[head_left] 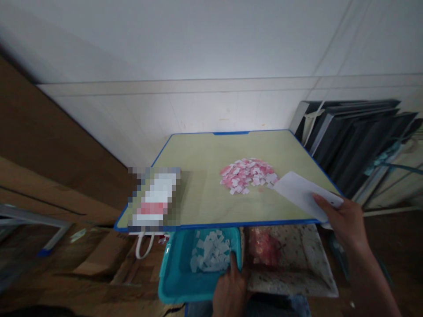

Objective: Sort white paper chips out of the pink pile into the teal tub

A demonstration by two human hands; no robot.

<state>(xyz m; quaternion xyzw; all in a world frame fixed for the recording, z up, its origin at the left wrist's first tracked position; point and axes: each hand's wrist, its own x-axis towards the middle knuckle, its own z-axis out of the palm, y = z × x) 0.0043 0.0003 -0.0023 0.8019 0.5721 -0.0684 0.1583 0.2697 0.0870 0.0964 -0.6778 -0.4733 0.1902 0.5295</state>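
My right hand (346,220) pinches one end of a flat white card (297,189) over the right side of the table. The card's far end reaches the edge of a pile of small pink and white paper-like pieces (246,174) on the tabletop. Below the table's front edge, my left hand (230,284) grips the near right corner of a teal plastic basin (188,286). Its index finger stretches along the inside of the basin, close to a heap of small white pieces (211,251). The other left fingers are partly hidden.
The small table (205,207) has a blue rim and stands against a white wall. A blurred-out box (158,193) sits at its left. A speckled tray (304,273) holds a red plastic bag (264,246). Dark panels (357,132) lean at right; cardboard (102,255) lies on the floor.
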